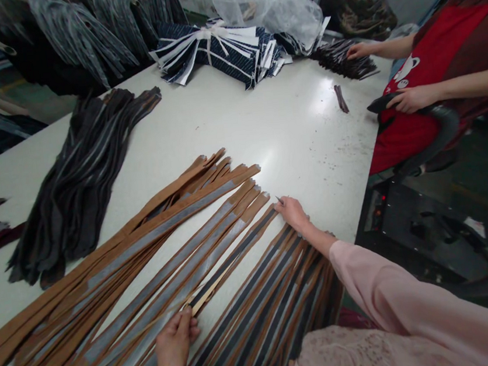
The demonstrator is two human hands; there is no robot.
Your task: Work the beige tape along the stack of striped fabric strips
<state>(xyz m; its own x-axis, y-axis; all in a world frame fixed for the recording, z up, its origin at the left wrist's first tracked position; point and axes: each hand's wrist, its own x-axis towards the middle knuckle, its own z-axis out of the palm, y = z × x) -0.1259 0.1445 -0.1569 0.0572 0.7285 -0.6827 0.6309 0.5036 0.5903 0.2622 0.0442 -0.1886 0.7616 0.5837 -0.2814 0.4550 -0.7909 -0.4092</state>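
Long brown strips with grey lining [154, 246] lie fanned out across the white table [263, 122]. A second group of brown strips with dark lining [267, 309] lies to their right. My left hand [176, 337] pinches the edge of one thin strip near the table's front. My right hand [292, 211] rests with its fingers on the far end of a dark-lined strip, sleeve in pale pink.
A pile of dark grey strips [87, 165] lies at the left. Bundled navy striped pieces [220, 47] and a plastic bag [267, 1] sit at the back. A person in red [437, 61] works at the right edge, hands on dark pieces [344, 60].
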